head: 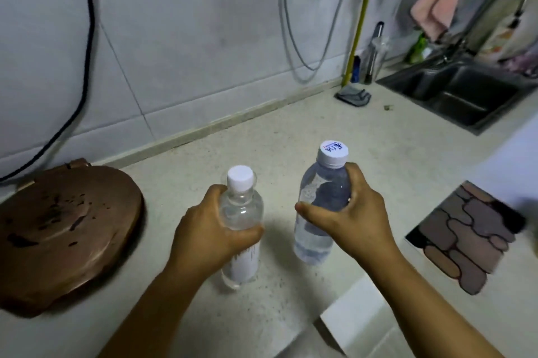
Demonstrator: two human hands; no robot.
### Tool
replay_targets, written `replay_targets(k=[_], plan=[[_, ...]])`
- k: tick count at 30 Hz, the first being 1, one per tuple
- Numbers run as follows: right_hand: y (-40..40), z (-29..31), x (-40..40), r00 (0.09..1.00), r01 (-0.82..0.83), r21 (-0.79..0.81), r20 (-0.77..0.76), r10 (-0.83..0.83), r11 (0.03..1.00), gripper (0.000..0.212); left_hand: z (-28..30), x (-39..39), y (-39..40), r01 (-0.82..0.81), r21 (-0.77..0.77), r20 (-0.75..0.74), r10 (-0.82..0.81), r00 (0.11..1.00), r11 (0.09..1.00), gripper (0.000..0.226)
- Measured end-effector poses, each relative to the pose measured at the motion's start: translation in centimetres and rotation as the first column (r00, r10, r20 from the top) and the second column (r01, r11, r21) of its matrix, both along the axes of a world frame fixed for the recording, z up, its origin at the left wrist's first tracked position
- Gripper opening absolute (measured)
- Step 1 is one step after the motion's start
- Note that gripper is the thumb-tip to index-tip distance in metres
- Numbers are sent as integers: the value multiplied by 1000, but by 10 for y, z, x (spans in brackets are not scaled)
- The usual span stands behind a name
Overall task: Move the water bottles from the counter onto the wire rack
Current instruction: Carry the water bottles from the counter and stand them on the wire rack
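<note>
Two clear water bottles with white caps stand upright near the front of the pale speckled counter (291,136). My left hand (209,229) is wrapped around the middle of the left bottle (241,206), which has a white label low down. My right hand (349,212) grips the upper part of the right bottle (317,191), whose cap carries blue print. Whether the bottles' bases touch the counter I cannot tell. No wire rack is in view.
A round brown wooden board (64,235) lies at the left with a black cable (87,37) hanging above it. A dark sink (463,95) with a faucet sits at the far right. A grey cloth (353,95) lies by the tiled wall. Stone-pattern floor (465,238) shows beyond the counter's right edge.
</note>
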State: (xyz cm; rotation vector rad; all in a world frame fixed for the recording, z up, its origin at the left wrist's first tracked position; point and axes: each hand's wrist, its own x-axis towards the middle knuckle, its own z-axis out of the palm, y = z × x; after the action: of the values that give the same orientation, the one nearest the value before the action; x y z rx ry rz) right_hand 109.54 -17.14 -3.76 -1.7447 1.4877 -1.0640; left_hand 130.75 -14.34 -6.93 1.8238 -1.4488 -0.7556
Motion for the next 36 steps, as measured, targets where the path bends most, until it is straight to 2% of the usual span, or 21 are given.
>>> replay_targets(k=[2, 5, 9, 15, 18, 23, 28, 32, 36], plan=[[26, -7, -28, 999, 45, 22, -2, -45, 999, 55, -6, -29, 13, 55, 22, -14, -55, 998, 998, 64], [57, -18, -74, 994, 112, 41, 1, -112, 993, 51, -15, -72, 28, 115, 9, -3, -115, 993, 993, 50], [95, -31, -156, 981, 191, 46, 15, -191, 981, 54, -13, -154, 50, 210, 63, -31, -208, 978, 976, 63], [150, -46, -301, 950, 301, 96, 55, -307, 949, 59, -9, -300, 76, 290, 90, -73, -284, 956, 953, 68], [176, -50, -374, 919, 389, 108, 27, -394, 915, 58, -10, -371, 81, 346, 81, -85, -340, 937, 935, 61], [199, -51, -468, 826, 560, 107, 5, -564, 821, 55, -13, -474, 74, 483, 34, -90, -478, 874, 875, 77], [195, -55, -553, 694, 715, 97, 20, -719, 693, 56, -21, -582, 40, 621, 11, -115, -616, 779, 784, 60], [177, -57, -626, 574, 816, 69, 7, -819, 573, 53, -26, -677, -4, 704, -8, -97, -701, 706, 710, 58], [150, -48, -707, 458, 887, 74, -15, -889, 455, 49, -19, -781, -51, 810, -17, -121, -805, 581, 586, 59]])
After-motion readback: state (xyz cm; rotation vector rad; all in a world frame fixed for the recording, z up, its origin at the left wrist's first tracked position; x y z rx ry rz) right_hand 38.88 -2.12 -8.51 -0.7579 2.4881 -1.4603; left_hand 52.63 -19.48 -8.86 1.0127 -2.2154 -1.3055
